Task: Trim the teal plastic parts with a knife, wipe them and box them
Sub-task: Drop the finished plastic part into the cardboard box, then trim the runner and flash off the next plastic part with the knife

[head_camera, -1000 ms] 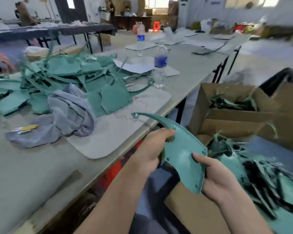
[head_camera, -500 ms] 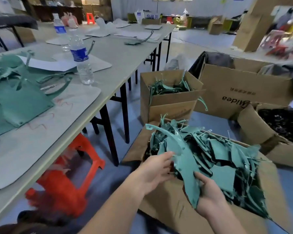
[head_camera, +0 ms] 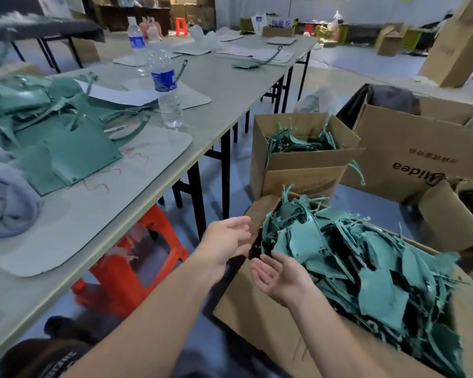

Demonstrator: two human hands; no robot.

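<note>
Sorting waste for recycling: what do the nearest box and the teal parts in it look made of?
Nearest box: brown cardboard, matte, going by its creased flaps and raw edges. Teal parts: likely thin flexible plastic with a dull satin finish; the sheets curve and taper into thin strips, though rubber is possible.

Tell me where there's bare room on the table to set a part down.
Free: the near end of the white mat, in front of the teal parts pile; also the bare table right of the water bottle. Crowded: the pile and grey cloth at the left.
</note>
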